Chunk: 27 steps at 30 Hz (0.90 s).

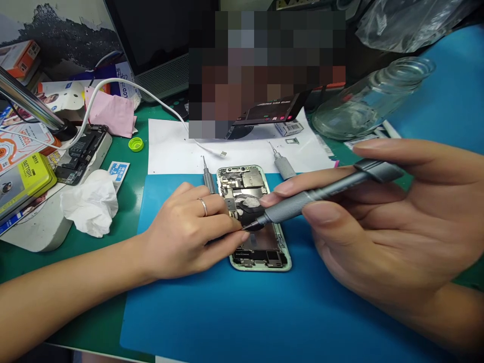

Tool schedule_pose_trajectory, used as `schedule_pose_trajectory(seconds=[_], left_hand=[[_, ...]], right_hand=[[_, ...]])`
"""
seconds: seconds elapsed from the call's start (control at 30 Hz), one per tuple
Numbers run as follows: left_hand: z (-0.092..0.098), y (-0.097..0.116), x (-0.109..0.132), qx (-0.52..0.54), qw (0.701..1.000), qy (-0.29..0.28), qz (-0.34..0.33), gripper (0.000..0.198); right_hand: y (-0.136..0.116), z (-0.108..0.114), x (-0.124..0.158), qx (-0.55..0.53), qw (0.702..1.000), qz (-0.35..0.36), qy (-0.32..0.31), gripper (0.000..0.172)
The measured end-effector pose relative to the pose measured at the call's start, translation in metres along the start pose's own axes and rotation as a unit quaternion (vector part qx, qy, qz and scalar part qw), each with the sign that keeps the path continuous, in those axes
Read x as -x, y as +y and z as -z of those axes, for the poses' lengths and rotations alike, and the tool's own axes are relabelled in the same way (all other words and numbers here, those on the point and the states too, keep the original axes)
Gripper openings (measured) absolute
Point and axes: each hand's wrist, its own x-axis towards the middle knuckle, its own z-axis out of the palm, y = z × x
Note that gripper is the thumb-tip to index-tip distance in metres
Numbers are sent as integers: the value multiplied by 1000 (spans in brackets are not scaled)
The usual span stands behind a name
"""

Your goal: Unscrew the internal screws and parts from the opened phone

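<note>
My right hand [393, 222] grips a grey precision screwdriver [291, 205] with a knurled grip between thumb and fingers. Its thin tip points down and left, meeting the fingertips of my left hand [189, 229]. The thumb and index finger of that hand are pinched together; whatever is between them is too small to make out. Under both sits an opened phone [260, 242], its inner parts exposed, lying face up on a blue mat [212, 312]. My left fingers cover part of its left edge. Just beyond the left hand, a second screwdriver [208, 179] lies by the phone.
Another screwdriver [283, 164] lies behind the phone on white paper [170, 146]. A glass jar [372, 98] leans at the back right. On the left are crumpled tissue [91, 201], a second opened phone [83, 151], a yellow battery box [28, 184] and a white cable [124, 80].
</note>
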Motion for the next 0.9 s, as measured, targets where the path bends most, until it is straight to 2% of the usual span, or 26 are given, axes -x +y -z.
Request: schedule_pose_trajectory(seconds=[0.6,0.9], left_hand=[[0,0,0,1,1000,-5,1,22],[0,-1,1,-2,1000,-8,1,21]], right_hand=[[2,1,2,-13,1000,-17,3,52],[1,1,1,-6,1000,-13,1,56]])
